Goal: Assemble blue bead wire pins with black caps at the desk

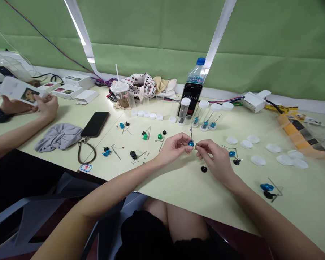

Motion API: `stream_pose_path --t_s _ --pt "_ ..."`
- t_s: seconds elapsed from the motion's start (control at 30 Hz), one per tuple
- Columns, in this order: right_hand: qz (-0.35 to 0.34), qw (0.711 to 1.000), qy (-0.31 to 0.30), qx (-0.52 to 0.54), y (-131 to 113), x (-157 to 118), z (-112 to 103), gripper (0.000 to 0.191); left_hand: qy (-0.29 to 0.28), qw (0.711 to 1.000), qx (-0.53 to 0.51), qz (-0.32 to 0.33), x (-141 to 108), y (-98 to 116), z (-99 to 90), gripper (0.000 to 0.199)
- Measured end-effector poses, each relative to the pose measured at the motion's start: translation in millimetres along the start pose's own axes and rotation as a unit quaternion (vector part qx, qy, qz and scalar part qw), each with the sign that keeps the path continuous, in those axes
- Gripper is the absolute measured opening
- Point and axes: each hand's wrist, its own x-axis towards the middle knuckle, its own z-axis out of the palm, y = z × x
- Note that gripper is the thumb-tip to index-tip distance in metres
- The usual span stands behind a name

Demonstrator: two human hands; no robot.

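Observation:
My left hand point(176, 146) is closed in a pinch on a small blue metal bell point(191, 143), with a thin wire standing upright from it. Close beside it, the fingers of my right hand point(209, 153) pinch a thin metal piece that looks like a hex key point(196, 144) and meets the bell's side. Below lies a round black base point(204, 169). To the right of my right hand rest another blue bell point(232, 154), a black base point(236, 162) and bent wires. Further right is a similar set with a blue bell point(267, 187).
Sets of green bell parts point(145, 137) and black parts point(133, 155) lie left. Capped tubes point(205, 124) and a propped phone point(189, 99) stand behind; white caps point(258, 160) lie right. A drink cup point(121, 95) stands back left. Another person's hand point(47, 107) holds a card.

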Motion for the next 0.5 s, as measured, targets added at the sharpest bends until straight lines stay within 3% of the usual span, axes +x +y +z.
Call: stream_pose_path --t_s 0.23,0.5 --pt "-0.016 0.999 -0.039 -0.034 -4.6 0.5 -3.6 0.023 -0.008 0.995 0.095 0.007 -2.9 -0.8 2.9 0.018" --pt "0.014 0.998 -0.054 -0.019 -9.6 -3.4 -2.2 0.021 -0.026 0.991 0.132 0.012 -4.9 -1.0 2.7 0.011"
